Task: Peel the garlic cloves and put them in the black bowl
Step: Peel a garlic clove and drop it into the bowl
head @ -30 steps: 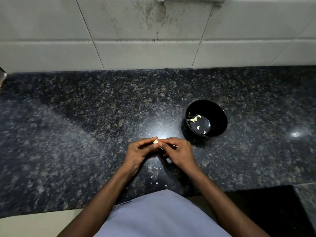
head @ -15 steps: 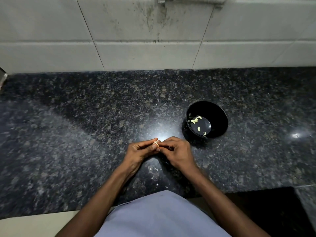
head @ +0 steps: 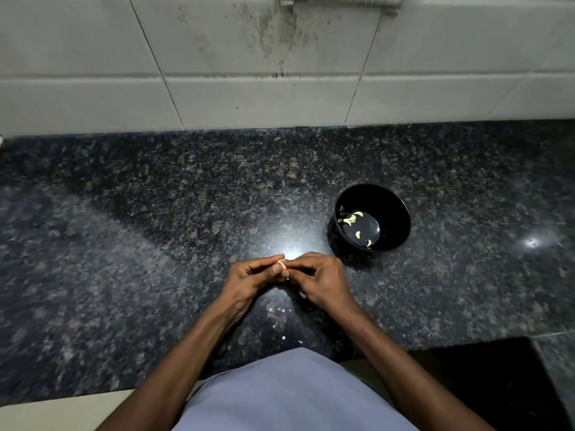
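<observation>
A small pale garlic clove [head: 282, 262] is pinched between the fingertips of both hands, just above the dark granite counter [head: 155, 244]. My left hand [head: 249, 279] holds it from the left with thumb and forefinger. My right hand [head: 320, 279] grips it from the right, fingers curled over it, so most of the clove is hidden. The black bowl [head: 395, 213] stands to the right and a little behind my hands, with several peeled cloves [head: 353, 218] on its bottom.
Small white scraps of garlic skin [head: 278, 309] lie on the counter beneath and in front of my hands. A white tiled wall [head: 249, 73] closes the back. The counter's front edge runs close to my body, and a dark recess [head: 485, 384] lies at the lower right.
Both hands stay together on the clove, with only small finger movements. The bowl has not moved.
</observation>
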